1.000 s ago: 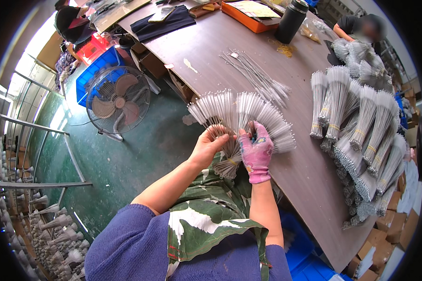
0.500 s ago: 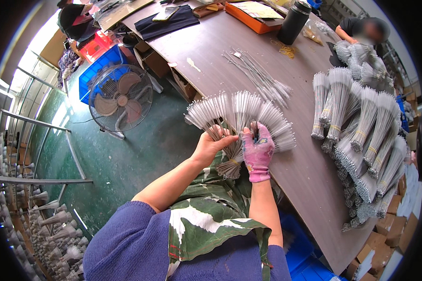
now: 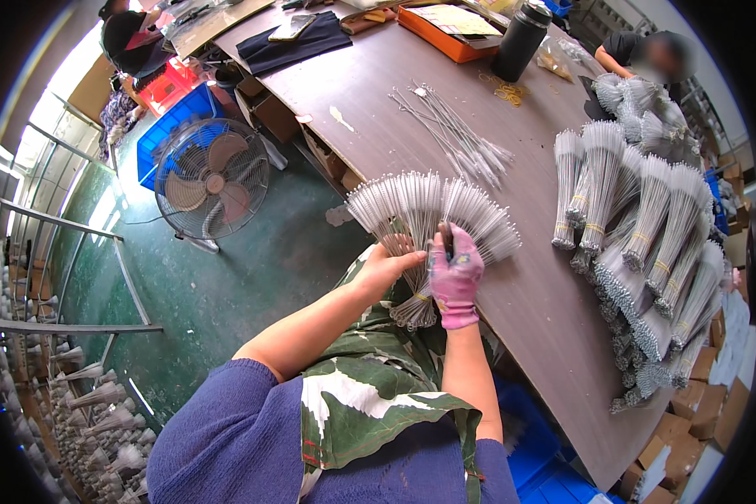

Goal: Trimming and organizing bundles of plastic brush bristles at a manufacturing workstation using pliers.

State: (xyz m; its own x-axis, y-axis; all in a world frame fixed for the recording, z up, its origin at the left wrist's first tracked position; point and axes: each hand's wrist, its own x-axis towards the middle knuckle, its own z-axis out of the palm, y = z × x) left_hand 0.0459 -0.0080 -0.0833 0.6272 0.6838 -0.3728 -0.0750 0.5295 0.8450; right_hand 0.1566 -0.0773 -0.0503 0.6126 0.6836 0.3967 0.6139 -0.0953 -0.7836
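A bundle of thin wire tube brushes [image 3: 399, 202] with white bristles is fanned out above my lap, at the table's edge. My bare left hand [image 3: 384, 270] is closed round the wire stems on the left side. In a pink patterned glove, my right hand [image 3: 456, 281] pinches at the stems on the right side; a dark patch between its thumb and fingers is too small to make out. Below the hands the stems narrow together, and their looped ends [image 3: 413, 314] point toward me. Beyond the fan, several loose brushes [image 3: 458, 139] lie on the table.
Banded brush bundles [image 3: 659, 218] are piled on the table [image 3: 554, 336] at the right. A black bottle [image 3: 521, 42], an orange tray [image 3: 445, 35] and yellow rubber bands [image 3: 506, 91] are at the back. A fan [image 3: 214, 181] stands on the floor at left. Another person [image 3: 647, 55] sits far right.
The fanned brushes have become more evenly spread and shifted slightly right on their left side. My right hand has moved a little left. The view has shifted slightly.
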